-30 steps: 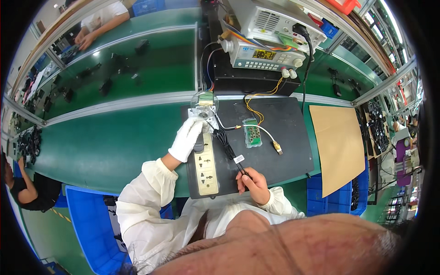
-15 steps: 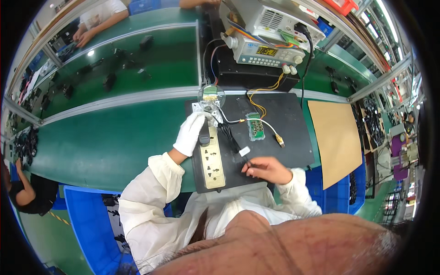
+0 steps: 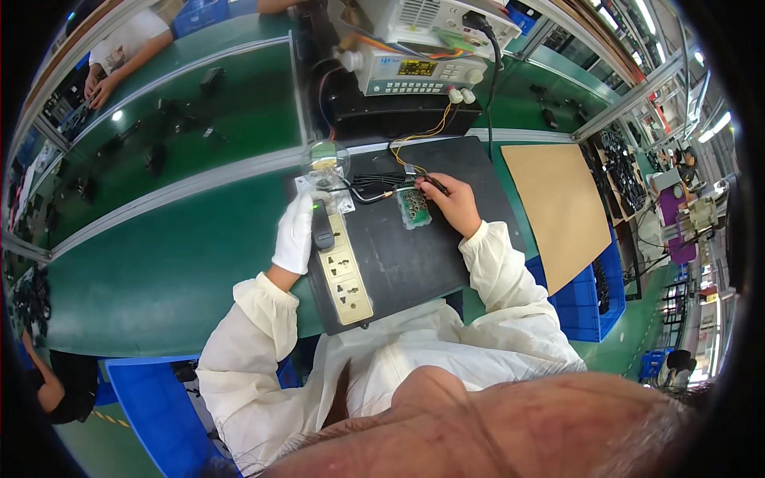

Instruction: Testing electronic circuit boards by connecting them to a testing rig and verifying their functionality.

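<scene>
My left hand (image 3: 295, 235), in a white glove, is closed against a black power adapter (image 3: 322, 231). The adapter sits at the far end of a cream power strip (image 3: 348, 288), and a small green light shows beside my fingertips. My bare right hand (image 3: 456, 205) pinches the end of a black cable (image 3: 373, 181), whose bundled length stretches left toward the adapter. Just below those fingers lies a green circuit board (image 3: 414, 209). The white-sheathed USB lead by the board is now partly hidden by the cable and hand. A clear round bulb (image 3: 327, 156) stands beyond the adapter.
Under the strip and board lies a black board (image 3: 406, 267). A bench power supply (image 3: 418, 76) stands behind, its yellow wires running forward. Brown cardboard (image 3: 550, 211) lies at right above a blue bin (image 3: 586, 307). Another blue bin (image 3: 151, 406) is at lower left. A co-worker's hands (image 3: 100, 89) are far left.
My right hand has moved away from me, carrying the cable end up to the circuit board. My left hand stays at the adapter, where a green light now shows. The view has shifted.
</scene>
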A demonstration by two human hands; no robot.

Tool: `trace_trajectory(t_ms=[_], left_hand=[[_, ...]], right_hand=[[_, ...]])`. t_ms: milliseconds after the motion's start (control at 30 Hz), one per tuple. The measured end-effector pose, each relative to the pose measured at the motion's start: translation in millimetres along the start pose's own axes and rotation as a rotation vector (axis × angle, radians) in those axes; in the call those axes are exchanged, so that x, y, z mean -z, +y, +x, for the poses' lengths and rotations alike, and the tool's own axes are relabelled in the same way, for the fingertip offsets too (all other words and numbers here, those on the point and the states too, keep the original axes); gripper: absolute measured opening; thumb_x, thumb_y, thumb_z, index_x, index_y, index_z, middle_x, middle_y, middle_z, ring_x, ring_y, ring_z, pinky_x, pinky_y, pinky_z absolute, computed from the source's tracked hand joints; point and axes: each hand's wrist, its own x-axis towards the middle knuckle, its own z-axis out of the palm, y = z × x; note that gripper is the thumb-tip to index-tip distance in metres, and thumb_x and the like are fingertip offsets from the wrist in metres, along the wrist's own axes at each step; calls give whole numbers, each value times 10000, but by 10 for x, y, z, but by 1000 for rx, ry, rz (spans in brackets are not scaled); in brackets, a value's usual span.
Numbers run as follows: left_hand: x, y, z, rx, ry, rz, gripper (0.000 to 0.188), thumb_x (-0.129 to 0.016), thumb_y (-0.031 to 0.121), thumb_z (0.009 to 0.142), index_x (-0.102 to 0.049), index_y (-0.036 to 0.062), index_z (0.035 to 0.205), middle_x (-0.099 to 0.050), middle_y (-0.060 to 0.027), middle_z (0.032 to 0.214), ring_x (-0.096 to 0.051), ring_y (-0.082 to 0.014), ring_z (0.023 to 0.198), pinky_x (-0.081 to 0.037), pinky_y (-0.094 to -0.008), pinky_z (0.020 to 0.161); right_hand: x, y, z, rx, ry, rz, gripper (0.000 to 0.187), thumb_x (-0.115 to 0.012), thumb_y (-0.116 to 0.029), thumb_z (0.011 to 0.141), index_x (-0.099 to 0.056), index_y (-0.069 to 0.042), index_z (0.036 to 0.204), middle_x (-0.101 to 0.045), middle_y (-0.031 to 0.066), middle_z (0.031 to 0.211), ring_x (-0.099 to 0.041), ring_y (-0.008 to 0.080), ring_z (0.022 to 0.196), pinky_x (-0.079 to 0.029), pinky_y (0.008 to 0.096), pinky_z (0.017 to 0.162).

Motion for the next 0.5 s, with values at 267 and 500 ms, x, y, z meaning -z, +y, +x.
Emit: trace_trajectory(t_ms=[267, 500], left_hand=[[-7, 202, -13, 117, -31, -21, 632, -255, 491, 1140, -667, 11, 1141, -702, -107, 1062, -651, -193, 986, -488, -316, 946], [17, 178, -37, 132, 0, -30, 569, -307, 441, 1144, -681, 13, 1115, -703, -110, 1063, -656, -213, 995, -479, -329, 950]], right_hand=[[-17, -70, 6, -45, 37, -3, 196, -715, -100, 977, -743, 9, 1137, -774, 77, 999, -702, 116, 844, -547, 257, 761], [-45, -205, -96, 113, 64, -225, 198, -750, -90, 934, -752, -11, 1115, -755, 114, 981, -726, 210, 826, -548, 283, 742]])
